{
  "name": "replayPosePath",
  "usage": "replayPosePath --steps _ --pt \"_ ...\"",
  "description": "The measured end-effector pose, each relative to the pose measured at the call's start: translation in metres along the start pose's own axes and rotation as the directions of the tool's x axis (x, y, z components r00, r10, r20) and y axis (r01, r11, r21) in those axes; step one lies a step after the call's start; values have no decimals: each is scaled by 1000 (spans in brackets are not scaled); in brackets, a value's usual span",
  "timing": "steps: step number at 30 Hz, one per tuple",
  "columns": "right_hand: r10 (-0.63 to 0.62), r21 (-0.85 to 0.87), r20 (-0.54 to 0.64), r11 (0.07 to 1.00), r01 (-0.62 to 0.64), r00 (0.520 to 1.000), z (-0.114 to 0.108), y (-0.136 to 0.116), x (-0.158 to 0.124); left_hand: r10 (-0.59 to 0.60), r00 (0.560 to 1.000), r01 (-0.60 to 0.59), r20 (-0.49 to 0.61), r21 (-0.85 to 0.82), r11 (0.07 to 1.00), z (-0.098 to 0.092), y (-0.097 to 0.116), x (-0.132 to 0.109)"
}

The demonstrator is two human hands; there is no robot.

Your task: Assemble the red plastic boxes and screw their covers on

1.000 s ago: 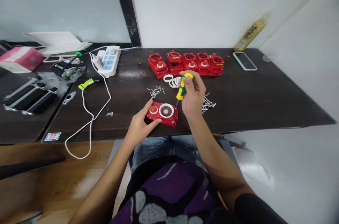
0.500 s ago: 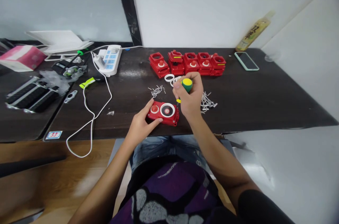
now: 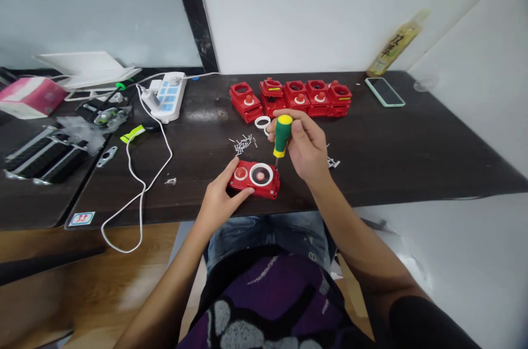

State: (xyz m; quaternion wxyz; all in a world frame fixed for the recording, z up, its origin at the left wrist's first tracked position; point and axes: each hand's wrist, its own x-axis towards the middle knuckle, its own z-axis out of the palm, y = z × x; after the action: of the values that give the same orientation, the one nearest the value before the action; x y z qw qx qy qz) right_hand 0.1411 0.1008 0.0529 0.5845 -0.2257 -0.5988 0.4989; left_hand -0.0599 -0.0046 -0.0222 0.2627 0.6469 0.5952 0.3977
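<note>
My right hand [image 3: 305, 151] grips a screwdriver [image 3: 282, 134] with a green and yellow handle. Its tip points down at the far right corner of a red box-shaped housing [image 3: 264, 187], though I cannot tell whether it touches a screw. My left hand [image 3: 216, 198] holds that housing on the table from the near left. The housing's top carries a red button [image 3: 240, 173] and a white ring [image 3: 260, 175] around a dark centre. Several small screws [image 3: 243, 144] lie beyond my left hand, and a white ring [image 3: 262, 122] lies near my right fingers.
A row of red housings [image 3: 291, 97] stands along the back of the dark table [image 3: 371, 151]. More screws [image 3: 332, 162] lie partly behind my right hand. A power strip [image 3: 165, 97], white cable [image 3: 142, 187], phone [image 3: 384, 92] and bottle [image 3: 394, 46] surround the work.
The screwdriver has swung from tilted, with its handle end towards me, to nearly upright, its tip now over the housing's corner. My left hand and the housing stay in place.
</note>
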Motion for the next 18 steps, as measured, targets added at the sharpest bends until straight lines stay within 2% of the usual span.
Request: replayPosePath --steps 3,8,10,14,18 --pt "-9 71 -56 997 13 998 7 3 -7 -4 1000 4 1 -2 1000 0 -1 0" --pt "-49 -53 -163 998 41 985 12 9 -9 1 1000 -1 6 -12 1000 -1 -1 0" --pt "-53 -49 -201 998 44 978 10 11 -9 4 1000 -4 7 -6 1000 -1 0 0" --pt "-47 30 -223 998 55 974 6 7 -15 5 1000 -5 4 -9 1000 -1 0 0" --pt "-44 -3 -224 999 44 974 7 -5 -29 10 1000 -10 -4 -18 1000 0 -2 0"
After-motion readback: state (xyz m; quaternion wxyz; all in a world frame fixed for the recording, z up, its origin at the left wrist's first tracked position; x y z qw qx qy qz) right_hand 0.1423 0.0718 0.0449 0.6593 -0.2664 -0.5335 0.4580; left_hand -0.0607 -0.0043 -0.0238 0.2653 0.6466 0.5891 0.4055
